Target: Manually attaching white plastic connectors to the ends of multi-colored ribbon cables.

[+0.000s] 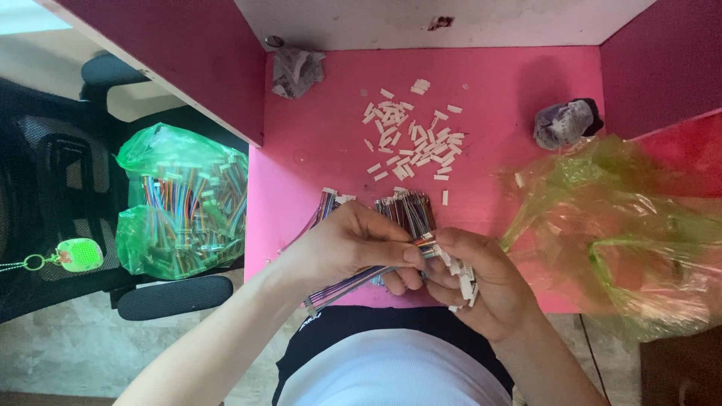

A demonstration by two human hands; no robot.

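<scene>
Item 1: my left hand (353,244), lower centre of the frame, fingers curled closed around a bundle of multicoloured wires (353,282) that runs from my fingertips down and left toward my lap.

Item 2: my right hand (481,282), just right of the left and touching it at the fingertips. It is closed on a clutch of small white connectors (462,278), and its thumb and forefinger pinch the wire ends where both hands meet. Whether a connector is seated on those ends I cannot tell; the fingers cover the spot.

Item 3: loose wire pile (406,207), centre of the frame, lying on the pink surface (316,135) just above my hands, with a few strands fanning to the left.

Item 4: scattered white connector pieces (414,139), upper centre, spread over the surface well above the wires.

Item 5: crumpled paper wad (295,70), upper left of the surface, near the back wall.

Item 6: second crumpled wad (564,122), upper right, by the dark red partition.

Item 7: empty-looking yellow-green plastic bag (624,225), right side, creased, overhanging the surface edge.

Item 8: green plastic bag full of coloured wires (184,203), left of the frame, resting on a black office chair (68,180) beside the surface.

Item 9: green keyring tag (79,254), far left, hanging on the chair.
</scene>
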